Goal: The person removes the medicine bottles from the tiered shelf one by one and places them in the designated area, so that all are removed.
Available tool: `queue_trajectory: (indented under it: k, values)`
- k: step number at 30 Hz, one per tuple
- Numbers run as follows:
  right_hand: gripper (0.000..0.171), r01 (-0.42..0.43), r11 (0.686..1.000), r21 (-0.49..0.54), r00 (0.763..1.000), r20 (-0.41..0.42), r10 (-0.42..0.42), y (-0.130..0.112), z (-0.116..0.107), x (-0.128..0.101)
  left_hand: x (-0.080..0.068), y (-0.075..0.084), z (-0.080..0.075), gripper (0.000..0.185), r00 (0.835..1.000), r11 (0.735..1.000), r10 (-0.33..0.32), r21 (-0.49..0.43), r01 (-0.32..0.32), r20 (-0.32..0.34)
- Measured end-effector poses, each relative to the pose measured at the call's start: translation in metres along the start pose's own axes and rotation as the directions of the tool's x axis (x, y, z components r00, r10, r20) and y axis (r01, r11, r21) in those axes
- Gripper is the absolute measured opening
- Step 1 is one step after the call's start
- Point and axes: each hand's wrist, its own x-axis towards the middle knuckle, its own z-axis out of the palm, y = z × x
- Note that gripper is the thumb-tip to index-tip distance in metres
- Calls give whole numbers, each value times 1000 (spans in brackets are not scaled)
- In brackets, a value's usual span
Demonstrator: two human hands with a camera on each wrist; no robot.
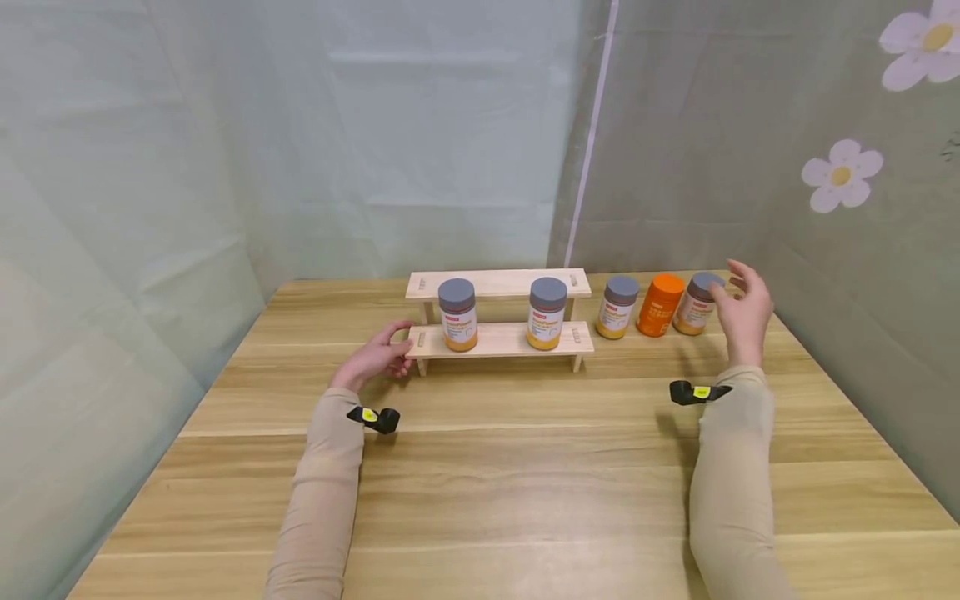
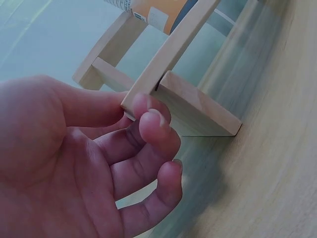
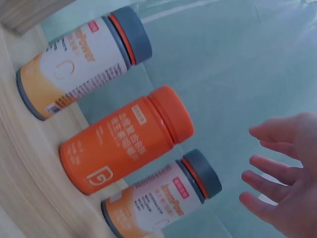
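My left hand [image 1: 382, 354] pinches the left end of the lower board of a two-step wooden shelf [image 1: 498, 340], thumb and fingertips at the board's corner [image 2: 148, 84]. Two supplement bottles with grey lids, a left one [image 1: 458, 315] and a right one [image 1: 547, 313], stand upright on that lower step. My right hand [image 1: 744, 308] is beside the rightmost grey-lidded bottle [image 1: 695, 305] on the table. In the right wrist view its fingers [image 3: 270, 171] are spread loosely, apart from that bottle's lid [image 3: 204, 173], holding nothing. An orange bottle [image 3: 128, 141] stands next to it.
Another grey-lidded bottle [image 1: 617, 308] stands between the shelf and the orange bottle. The upper step [image 1: 498, 283] of the shelf is bare. Behind the wooden table [image 1: 525, 483] hang pale curtains [image 1: 435, 142], with printed flowers at the right.
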Motion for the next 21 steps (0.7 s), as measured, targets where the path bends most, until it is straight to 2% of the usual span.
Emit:
queue_trajectory:
  k: [4,9,16,21]
  values:
    - [42,5,997,82,1000,20,-7,-5,6,-1,0,0,0,57,1000,1000,-5,-2,5,-2]
    - [34,16,964,267,998,50,-31,-10,14,-4,-1,1,0,56,1000,1000,-7,-2,7,-6]
    - [26,45,936,349,987,132,-97,-15,27,-9,-1,1,-1,56,1000,1000,-6,-7,6,-4]
    - [25,58,880,472,965,198,-170,-19,37,-14,-1,1,-2,56,1000,1000,-9,2,9,3]
